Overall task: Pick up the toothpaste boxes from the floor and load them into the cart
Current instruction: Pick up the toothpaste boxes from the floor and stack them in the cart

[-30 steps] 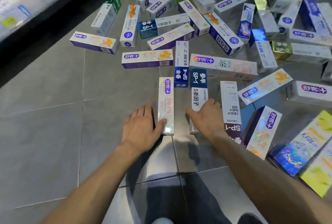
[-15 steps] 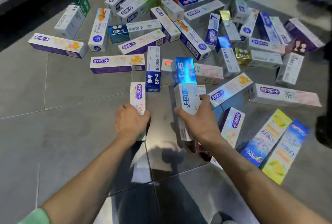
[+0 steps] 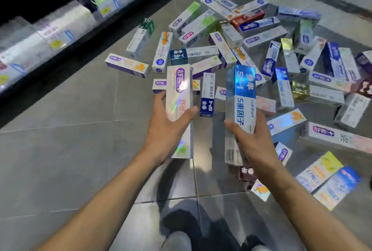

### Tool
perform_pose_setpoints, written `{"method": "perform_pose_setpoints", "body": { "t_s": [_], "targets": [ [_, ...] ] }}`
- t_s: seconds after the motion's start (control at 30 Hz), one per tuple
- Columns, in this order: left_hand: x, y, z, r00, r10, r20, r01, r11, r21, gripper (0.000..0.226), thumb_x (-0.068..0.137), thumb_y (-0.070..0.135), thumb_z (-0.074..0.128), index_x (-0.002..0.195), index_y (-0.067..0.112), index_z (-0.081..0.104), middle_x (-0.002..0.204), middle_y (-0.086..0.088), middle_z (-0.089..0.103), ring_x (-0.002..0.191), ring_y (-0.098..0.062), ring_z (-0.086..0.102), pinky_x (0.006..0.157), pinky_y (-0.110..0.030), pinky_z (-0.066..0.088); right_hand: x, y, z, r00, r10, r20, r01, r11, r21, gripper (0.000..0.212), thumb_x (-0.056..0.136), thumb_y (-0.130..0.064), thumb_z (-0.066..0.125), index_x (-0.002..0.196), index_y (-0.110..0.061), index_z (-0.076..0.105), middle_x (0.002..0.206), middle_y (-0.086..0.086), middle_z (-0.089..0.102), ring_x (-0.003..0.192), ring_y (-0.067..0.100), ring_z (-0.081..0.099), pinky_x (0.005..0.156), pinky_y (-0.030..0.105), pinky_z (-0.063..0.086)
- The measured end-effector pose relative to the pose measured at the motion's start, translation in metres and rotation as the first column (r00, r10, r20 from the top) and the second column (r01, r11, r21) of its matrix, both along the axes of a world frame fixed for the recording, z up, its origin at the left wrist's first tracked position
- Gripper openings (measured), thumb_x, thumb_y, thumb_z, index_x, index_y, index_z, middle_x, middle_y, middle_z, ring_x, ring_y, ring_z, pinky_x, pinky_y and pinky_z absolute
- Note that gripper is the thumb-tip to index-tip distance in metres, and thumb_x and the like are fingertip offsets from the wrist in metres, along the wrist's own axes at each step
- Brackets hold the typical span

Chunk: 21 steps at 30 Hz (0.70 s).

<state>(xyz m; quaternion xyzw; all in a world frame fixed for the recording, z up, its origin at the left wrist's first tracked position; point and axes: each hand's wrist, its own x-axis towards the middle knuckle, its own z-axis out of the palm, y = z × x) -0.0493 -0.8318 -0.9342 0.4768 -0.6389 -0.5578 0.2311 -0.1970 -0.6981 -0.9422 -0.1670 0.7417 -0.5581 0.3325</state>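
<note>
Grey tiled floor (image 3: pixel 60 150), boxes scattered. Your left hand (image 3: pixel 167 128) grips the holographic white box (image 3: pixel 179 93); your right hand (image 3: pixel 249 140) grips the blue SP-1 box (image 3: pixel 240 97), both lifted. Cart out of view. Glossy card could slip from those low grips mid-swing.
</note>
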Motion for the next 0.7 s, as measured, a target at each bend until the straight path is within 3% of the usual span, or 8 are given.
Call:
{"method": "perform_pose_setpoints", "body": {
  "t_s": [0.1,0.17,0.3,0.4,0.47,0.53,0.6,0.7],
  "targets": [
    [0.027,-0.003,0.104,0.998,0.029,-0.061,-0.029,1.0,0.001,0.069,0.082,0.041,0.08,0.134,0.044,0.035,0.114,0.038,0.061,0.106,0.01,0.061,0.09,-0.024,0.05,0.012,-0.01,0.106,0.995,0.098,0.035,-0.096,0.995,-0.041,0.042,0.085,-0.015,0.077,0.116,-0.032,0.056,0.1,-0.012,0.073,0.094,0.005,0.07,0.079,0.021,0.056],
    [0.043,-0.001,0.189,0.993,0.084,-0.086,-0.085,0.996,-0.01,0.072,0.077,0.048,0.08,0.134,0.046,0.036,0.12,0.034,0.062,0.11,0.007,0.061,0.095,-0.027,0.049,0.021,-0.016,0.19,0.982,0.18,0.053,-0.176,0.982,-0.07,0.049,0.083,-0.016,0.078,0.124,-0.03,0.055,0.108,-0.008,0.074,0.102,0.012,0.07,0.085,0.027,0.056],
    [0.074,0.007,0.381,0.967,0.22,-0.127,-0.22,0.975,0.012,0.078,0.073,0.053,0.078,0.139,0.039,0.039,0.122,0.026,0.065,0.109,0.005,0.062,0.1,-0.031,0.049,0.044,-0.028,0.39,0.95,0.312,0.017,-0.308,0.945,-0.11,0.063,0.075,-0.028,0.083,0.13,-0.029,0.053,0.114,-0.011,0.072,0.104,0.007,0.068,0.08,0.017,0.054],
    [0.101,0.03,0.518,0.941,0.293,-0.169,-0.293,0.956,0.027,0.067,0.08,0.039,0.083,0.132,0.043,0.041,0.114,0.028,0.066,0.098,0.015,0.061,0.086,-0.014,0.047,0.058,-0.033,0.523,0.915,0.404,-0.01,-0.401,0.903,-0.155,0.056,0.082,-0.018,0.077,0.131,-0.03,0.052,0.11,-0.013,0.073,0.098,0.001,0.069,0.076,0.013,0.052],
    [0.117,0.049,0.599,0.913,0.35,-0.209,-0.362,0.932,-0.017,0.061,0.083,0.027,0.078,0.131,0.039,0.041,0.117,0.023,0.064,0.093,0.018,0.06,0.076,-0.002,0.042,0.071,-0.034,0.604,0.889,0.457,-0.017,-0.451,0.87,-0.201,0.055,0.083,-0.024,0.075,0.133,-0.031,0.052,0.113,-0.014,0.073,0.103,0.004,0.069,0.085,0.024,0.054],
    [0.137,0.068,0.662,0.873,0.425,-0.24,-0.444,0.895,-0.029,0.063,0.082,0.027,0.077,0.133,0.035,0.041,0.114,0.028,0.064,0.096,0.02,0.058,0.076,0.0,0.041,0.087,-0.03,0.666,0.853,0.52,-0.04,-0.516,0.83,-0.211,0.049,0.082,-0.027,0.073,0.128,-0.033,0.054,0.11,-0.015,0.073,0.101,0.004,0.069,0.09,0.031,0.052],
    [0.159,0.091,0.711,0.812,0.506,-0.291,-0.534,0.845,-0.022,0.066,0.078,0.035,0.082,0.13,0.039,0.041,0.114,0.034,0.063,0.101,0.018,0.058,0.078,-0.001,0.042,0.11,-0.023,0.714,0.814,0.578,-0.052,-0.573,0.788,-0.225,0.05,0.083,-0.027,0.076,0.128,-0.034,0.054,0.11,-0.016,0.072,0.101,0.003,0.069,0.09,0.028,0.052],
    [0.201,0.13,0.757,0.715,0.629,-0.306,-0.674,0.736,-0.06,0.072,0.074,0.038,0.086,0.13,0.039,0.041,0.128,0.014,0.06,0.101,0.011,0.061,0.079,-0.004,0.044,0.151,-0.018,0.762,0.709,0.698,-0.098,-0.698,0.676,-0.237,0.057,0.078,-0.035,0.079,0.128,-0.037,0.052,0.108,-0.023,0.07,0.101,0.0,0.066,0.083,0.018,0.051]
  ]
}}
